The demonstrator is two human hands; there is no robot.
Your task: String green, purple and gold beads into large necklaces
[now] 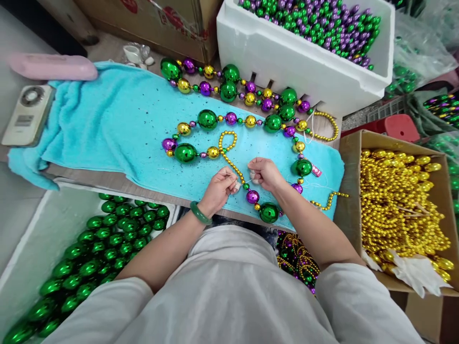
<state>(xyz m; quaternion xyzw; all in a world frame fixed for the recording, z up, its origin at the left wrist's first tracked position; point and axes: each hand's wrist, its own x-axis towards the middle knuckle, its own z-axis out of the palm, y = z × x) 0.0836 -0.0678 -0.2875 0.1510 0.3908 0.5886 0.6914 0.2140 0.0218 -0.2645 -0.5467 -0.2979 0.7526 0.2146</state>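
Observation:
A long strand of green, purple and gold beads point(229, 119) lies looped on a turquoise towel point(118, 124). My left hand point(219, 187), with a green bangle on its wrist, is pinched shut on a thin white thread beside a short strand of small gold beads point(229, 150). My right hand point(263, 173) is also pinched shut, holding the other end of the thread close to the left hand. Just below the hands lie a purple bead point(252, 196) and a large green bead point(268, 212) of the strand.
A white foam box point(297, 62) of small green and purple beads stands behind. A cardboard box point(349, 191) of gold beads is at the right. A bin of large green beads point(89, 258) lies lower left. A pink case point(53, 67) and a white device point(28, 114) are far left.

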